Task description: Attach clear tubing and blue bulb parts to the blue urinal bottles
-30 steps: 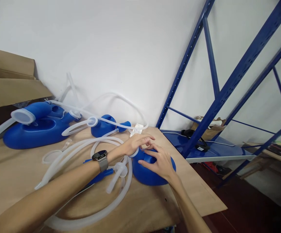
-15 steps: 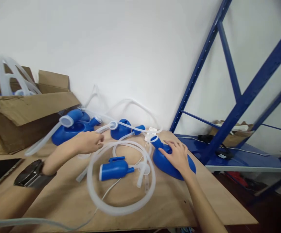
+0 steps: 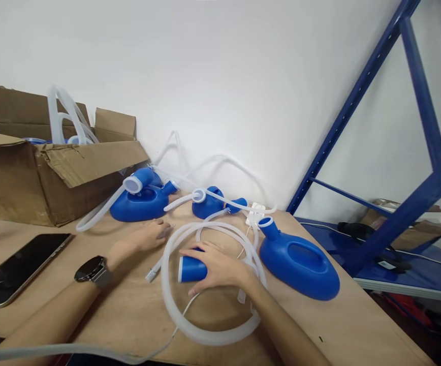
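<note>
My right hand (image 3: 218, 264) is wrapped over a small blue urinal bottle (image 3: 192, 269) with a white end, which lies on its side inside a loop of clear hose (image 3: 190, 333). The hand hides the bottle's handle and neck. My left hand (image 3: 150, 236) rests on the table left of the coil, its fingers loosely bent beside the hose with nothing visible in them. On the right sits a larger blue urinal bottle (image 3: 300, 262) with an oval handle opening and a tilted, uncapped neck.
More blue urinals with hoses stand near the wall, at the left (image 3: 140, 203) and in the middle (image 3: 208, 203). A cardboard box (image 3: 22, 183) holds more hoses. A phone (image 3: 18, 269) lies at left, a white power strip (image 3: 255, 213) behind, and blue shelving (image 3: 357, 188) at right.
My right hand has let go of the larger urinal and moved left onto the small bottle. My left hand has lowered to the table. The view has shifted left.
</note>
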`<move>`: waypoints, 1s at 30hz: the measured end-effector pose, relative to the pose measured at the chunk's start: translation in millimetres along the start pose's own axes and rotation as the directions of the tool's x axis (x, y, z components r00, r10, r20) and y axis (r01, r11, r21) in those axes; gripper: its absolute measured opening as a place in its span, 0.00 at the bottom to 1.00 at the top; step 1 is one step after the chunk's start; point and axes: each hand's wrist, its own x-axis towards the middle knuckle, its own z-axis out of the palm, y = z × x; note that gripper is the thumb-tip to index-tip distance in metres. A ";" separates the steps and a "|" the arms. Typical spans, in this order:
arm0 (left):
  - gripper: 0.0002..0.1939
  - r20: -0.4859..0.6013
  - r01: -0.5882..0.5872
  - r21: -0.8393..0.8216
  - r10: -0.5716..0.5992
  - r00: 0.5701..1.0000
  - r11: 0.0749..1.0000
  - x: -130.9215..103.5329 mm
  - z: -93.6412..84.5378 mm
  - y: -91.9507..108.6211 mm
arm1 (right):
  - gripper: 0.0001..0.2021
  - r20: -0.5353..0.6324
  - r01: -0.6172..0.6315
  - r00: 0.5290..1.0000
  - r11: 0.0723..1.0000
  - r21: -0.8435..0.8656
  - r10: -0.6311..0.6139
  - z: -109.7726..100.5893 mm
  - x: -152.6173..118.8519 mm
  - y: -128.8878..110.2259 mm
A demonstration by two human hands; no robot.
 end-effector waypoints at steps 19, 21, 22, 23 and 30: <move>0.30 -0.261 -0.173 -0.943 -0.307 0.915 0.286 13.3 -36.6 102.7 | 0.37 -0.410 0.100 0.745 0.519 0.849 0.527 16.5 1.1 31.5; 0.23 -0.259 -0.157 -0.938 -0.327 0.909 0.308 27.8 -37.4 118.7 | 0.38 -0.469 0.108 0.736 0.599 0.793 0.488 15.1 0.7 26.4; 0.20 -0.249 -0.138 -0.933 -0.319 0.915 0.333 34.5 -37.0 126.2 | 0.38 -0.502 0.111 0.725 0.639 0.762 0.472 14.9 0.5 23.9; 0.18 -0.228 -0.113 -0.926 -0.296 0.928 0.360 40.2 -36.0 133.2 | 0.38 -0.529 0.116 0.712 0.666 0.737 0.462 15.2 0.4 22.0; 0.18 -0.123 -0.174 -0.796 0.126 0.984 0.579 59.1 -41.7 154.8 | 0.38 -0.427 0.201 0.727 0.427 0.881 0.538 18.1 -3.2 27.1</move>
